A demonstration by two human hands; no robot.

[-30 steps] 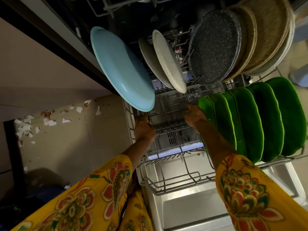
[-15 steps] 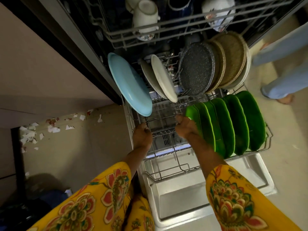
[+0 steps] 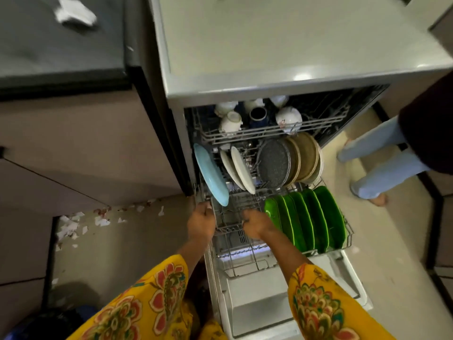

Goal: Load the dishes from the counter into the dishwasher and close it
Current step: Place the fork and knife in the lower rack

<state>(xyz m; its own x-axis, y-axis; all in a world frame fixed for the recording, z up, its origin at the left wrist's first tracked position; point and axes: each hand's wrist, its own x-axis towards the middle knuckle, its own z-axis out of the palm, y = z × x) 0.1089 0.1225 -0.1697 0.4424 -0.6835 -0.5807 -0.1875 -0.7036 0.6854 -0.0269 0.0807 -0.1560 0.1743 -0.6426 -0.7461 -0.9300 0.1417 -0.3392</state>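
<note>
The dishwasher (image 3: 294,77) stands open, its door (image 3: 259,312) folded down toward me. Its lower rack (image 3: 245,268) is pulled out and holds a light blue plate (image 3: 212,177), two white plates (image 3: 241,171), a dark speckled plate (image 3: 273,163), tan plates (image 3: 306,155) and several green plates (image 3: 308,219). My left hand (image 3: 201,223) grips the rack's left side wire. My right hand (image 3: 255,224) grips a wire in the rack's middle, just left of the green plates. The upper rack (image 3: 277,132) carries white cups and a dark one.
Another person in light blue trousers (image 3: 377,165) stands barefoot to the right of the dishwasher. A dark counter (image 3: 61,45) with a white cloth (image 3: 76,13) lies at the upper left. White scraps (image 3: 73,227) litter the floor to the left.
The view has risen and drawn back, so the dishwasher top and the counter now show. Both hands have kept their hold on the lower rack.
</note>
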